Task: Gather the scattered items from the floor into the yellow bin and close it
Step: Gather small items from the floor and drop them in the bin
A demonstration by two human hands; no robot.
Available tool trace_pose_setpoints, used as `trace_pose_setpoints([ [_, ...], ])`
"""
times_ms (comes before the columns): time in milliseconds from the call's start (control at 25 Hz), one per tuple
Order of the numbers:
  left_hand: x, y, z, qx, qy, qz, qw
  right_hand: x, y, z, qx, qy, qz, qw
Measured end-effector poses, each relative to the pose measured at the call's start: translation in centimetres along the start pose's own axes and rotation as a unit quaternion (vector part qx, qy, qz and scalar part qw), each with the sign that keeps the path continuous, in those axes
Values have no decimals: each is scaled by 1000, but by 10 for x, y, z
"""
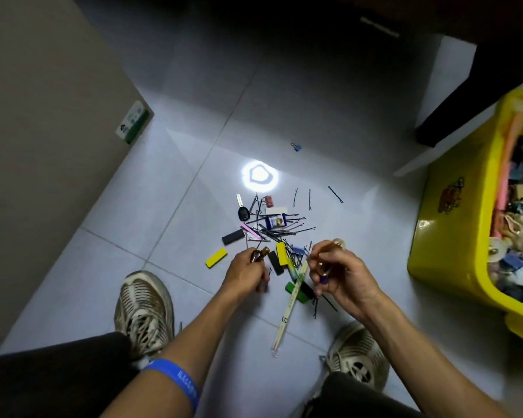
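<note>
A pile of small items lies on the pale tiled floor: black hairpins (280, 229), a car key (242, 211), yellow blocks (216, 257), a black block (233, 236), a green block (298, 292), wrapped chopsticks (289, 309) and a blue binder clip (298, 251). My left hand (248, 271) is closed around a small brown and gold object (261, 254) at the pile's near edge. My right hand (338, 271) grips several small pieces, among them a pale ring (338, 243) and a purple bit (324, 279). The yellow bin (453, 236) stands open at the right, full of clutter.
A lone blue binder clip (296, 146) lies farther out on the floor. A few stray hairpins (335, 194) lie right of the pile. My two shoes (144, 309) flank the pile. A grey wall with a green box (133, 122) is at left; dark furniture (471, 95) at upper right.
</note>
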State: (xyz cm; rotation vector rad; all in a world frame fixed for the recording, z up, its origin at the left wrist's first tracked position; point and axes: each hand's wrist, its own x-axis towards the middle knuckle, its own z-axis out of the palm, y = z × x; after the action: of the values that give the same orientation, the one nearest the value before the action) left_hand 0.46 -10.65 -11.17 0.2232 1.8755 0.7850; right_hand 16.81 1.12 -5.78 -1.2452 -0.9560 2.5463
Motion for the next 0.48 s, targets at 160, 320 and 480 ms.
trace_pose_setpoints([
  [160, 8, -5, 16, 19, -50, 37, 998, 22, 25, -10, -156, 104, 16, 982],
  [320, 16, -5, 26, 61, 62, 50, 995, 32, 52, -13, -464, 172, 18, 869],
  [480, 19, 3, 40, 285, 142, 70, 945, 35, 74, -4, -649, 194, 63, 733],
])
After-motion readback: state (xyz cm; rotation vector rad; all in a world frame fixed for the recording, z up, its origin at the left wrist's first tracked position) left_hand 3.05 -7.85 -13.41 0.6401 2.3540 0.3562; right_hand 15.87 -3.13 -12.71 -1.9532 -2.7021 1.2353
